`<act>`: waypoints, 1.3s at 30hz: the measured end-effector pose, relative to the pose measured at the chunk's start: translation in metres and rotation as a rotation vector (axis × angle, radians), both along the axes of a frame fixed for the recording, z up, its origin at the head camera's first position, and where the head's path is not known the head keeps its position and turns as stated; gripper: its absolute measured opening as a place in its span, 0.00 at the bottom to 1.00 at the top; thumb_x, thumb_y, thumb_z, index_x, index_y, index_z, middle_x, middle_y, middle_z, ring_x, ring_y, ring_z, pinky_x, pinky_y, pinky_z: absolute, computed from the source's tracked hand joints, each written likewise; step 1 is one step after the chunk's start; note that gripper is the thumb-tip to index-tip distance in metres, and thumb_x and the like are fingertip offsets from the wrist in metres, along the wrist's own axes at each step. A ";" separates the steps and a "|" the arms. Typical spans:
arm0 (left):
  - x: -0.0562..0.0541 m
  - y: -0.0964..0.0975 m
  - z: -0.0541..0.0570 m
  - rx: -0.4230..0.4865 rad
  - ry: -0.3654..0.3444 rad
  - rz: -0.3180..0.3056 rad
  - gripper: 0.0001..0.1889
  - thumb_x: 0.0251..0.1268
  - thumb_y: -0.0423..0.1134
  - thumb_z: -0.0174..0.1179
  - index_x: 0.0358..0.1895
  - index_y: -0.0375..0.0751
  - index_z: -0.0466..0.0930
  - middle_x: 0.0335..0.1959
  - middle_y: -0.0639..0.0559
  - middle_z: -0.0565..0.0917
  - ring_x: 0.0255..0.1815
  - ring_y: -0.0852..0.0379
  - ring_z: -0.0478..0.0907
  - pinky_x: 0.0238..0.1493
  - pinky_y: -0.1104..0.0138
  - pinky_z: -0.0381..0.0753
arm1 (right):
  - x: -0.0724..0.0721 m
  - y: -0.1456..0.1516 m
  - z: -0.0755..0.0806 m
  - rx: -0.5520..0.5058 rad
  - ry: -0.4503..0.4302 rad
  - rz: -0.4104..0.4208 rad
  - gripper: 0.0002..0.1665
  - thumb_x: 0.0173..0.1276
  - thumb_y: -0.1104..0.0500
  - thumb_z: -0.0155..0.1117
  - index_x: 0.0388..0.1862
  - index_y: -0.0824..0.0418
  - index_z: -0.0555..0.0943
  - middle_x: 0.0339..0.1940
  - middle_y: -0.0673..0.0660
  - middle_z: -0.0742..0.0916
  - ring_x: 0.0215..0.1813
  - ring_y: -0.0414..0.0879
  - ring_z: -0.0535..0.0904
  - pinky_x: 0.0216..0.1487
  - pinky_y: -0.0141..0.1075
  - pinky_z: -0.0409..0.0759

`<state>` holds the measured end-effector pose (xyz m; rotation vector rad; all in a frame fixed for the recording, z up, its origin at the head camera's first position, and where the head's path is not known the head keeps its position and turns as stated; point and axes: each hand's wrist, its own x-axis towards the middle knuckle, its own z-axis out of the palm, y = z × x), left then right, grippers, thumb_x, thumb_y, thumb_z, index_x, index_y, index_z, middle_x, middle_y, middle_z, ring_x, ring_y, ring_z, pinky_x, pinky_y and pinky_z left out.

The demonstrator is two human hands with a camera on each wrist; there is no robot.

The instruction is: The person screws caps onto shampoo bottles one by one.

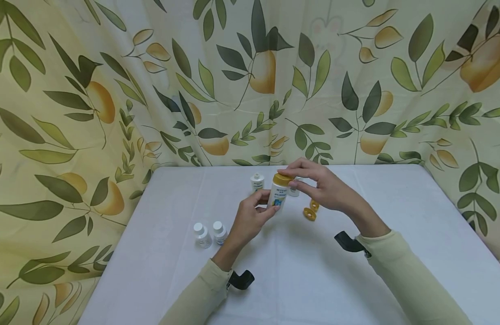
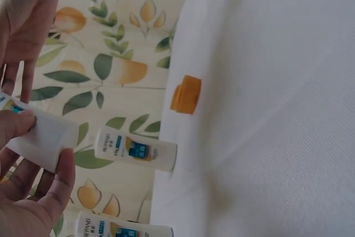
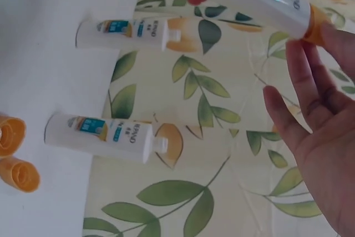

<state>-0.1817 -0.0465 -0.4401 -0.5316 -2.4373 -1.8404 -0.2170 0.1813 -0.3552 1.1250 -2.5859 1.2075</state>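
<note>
My left hand (image 1: 250,215) grips the body of a white shampoo bottle (image 1: 278,195), held tilted above the table. On its top sits an orange cap (image 1: 281,179), which my right hand (image 1: 323,186) pinches between thumb and fingertips. The right wrist view shows that pinch on the cap (image 3: 316,26) closely, with the other fingers spread. In the left wrist view, thumb and fingers wrap the lower part of the bottle (image 2: 49,135). Behind stand two similar bottles without caps, one bottle (image 3: 105,139) and another bottle (image 3: 125,34), their narrow white necks bare.
Two loose orange caps, one cap (image 1: 309,214) and another cap (image 1: 314,205), lie on the white-covered table (image 1: 306,284) below my right hand. Left of my left forearm stand two small white-capped bottles, one bottle (image 1: 202,235) beside another bottle (image 1: 219,233). A leaf-patterned curtain (image 1: 233,113) hangs behind.
</note>
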 end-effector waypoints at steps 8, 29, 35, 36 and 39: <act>0.000 -0.001 -0.002 -0.013 0.007 -0.029 0.21 0.67 0.36 0.68 0.62 0.44 0.78 0.58 0.50 0.82 0.56 0.54 0.81 0.52 0.70 0.85 | -0.006 0.007 0.002 -0.019 -0.074 0.031 0.22 0.69 0.64 0.68 0.62 0.54 0.84 0.53 0.49 0.83 0.58 0.44 0.77 0.59 0.36 0.80; 0.003 0.002 0.001 0.016 0.018 -0.022 0.20 0.66 0.35 0.69 0.60 0.44 0.80 0.57 0.51 0.84 0.55 0.55 0.81 0.51 0.70 0.85 | -0.004 -0.006 -0.012 -0.168 -0.151 -0.025 0.23 0.68 0.61 0.72 0.62 0.56 0.82 0.55 0.51 0.84 0.59 0.44 0.78 0.70 0.55 0.72; 0.005 0.001 0.000 0.028 0.014 -0.019 0.20 0.66 0.35 0.69 0.61 0.44 0.80 0.57 0.51 0.83 0.56 0.54 0.81 0.51 0.69 0.86 | -0.002 -0.008 -0.014 -0.186 -0.149 -0.067 0.22 0.66 0.60 0.74 0.59 0.55 0.84 0.55 0.50 0.84 0.59 0.44 0.78 0.71 0.56 0.72; 0.004 0.001 0.000 0.029 0.014 -0.019 0.20 0.66 0.35 0.69 0.61 0.45 0.80 0.57 0.51 0.83 0.56 0.54 0.81 0.51 0.69 0.85 | -0.002 -0.008 -0.014 -0.186 -0.147 -0.069 0.22 0.65 0.60 0.75 0.59 0.55 0.84 0.55 0.50 0.85 0.58 0.44 0.78 0.71 0.56 0.72; 0.004 0.001 -0.002 0.031 0.013 -0.017 0.20 0.66 0.34 0.69 0.60 0.44 0.80 0.57 0.51 0.83 0.55 0.54 0.81 0.51 0.70 0.85 | -0.001 -0.008 -0.014 -0.183 -0.139 -0.074 0.23 0.64 0.60 0.75 0.58 0.56 0.84 0.53 0.50 0.85 0.57 0.45 0.79 0.71 0.56 0.72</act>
